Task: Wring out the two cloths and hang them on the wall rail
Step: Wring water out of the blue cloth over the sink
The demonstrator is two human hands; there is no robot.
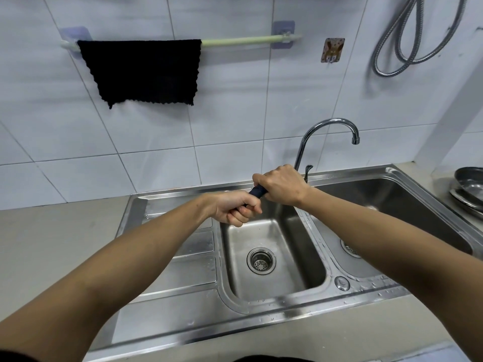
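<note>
A black cloth [146,71] hangs spread over the left half of the pale green wall rail [240,40]. A second dark cloth [257,191], twisted into a tight roll, is held above the small middle basin [264,257] of the steel sink. My left hand [236,209] grips its near end in a fist. My right hand [282,185] grips its far end, knuckles up. Only a short stretch of the roll shows between the two fists; the rest is hidden inside them.
A curved chrome tap [326,131] rises just behind my right hand. A larger basin [392,205] lies to the right, a ribbed drainboard [183,257] to the left. Steel dishes [467,186] sit at the far right. A metal hose [407,37] hangs on the tiled wall.
</note>
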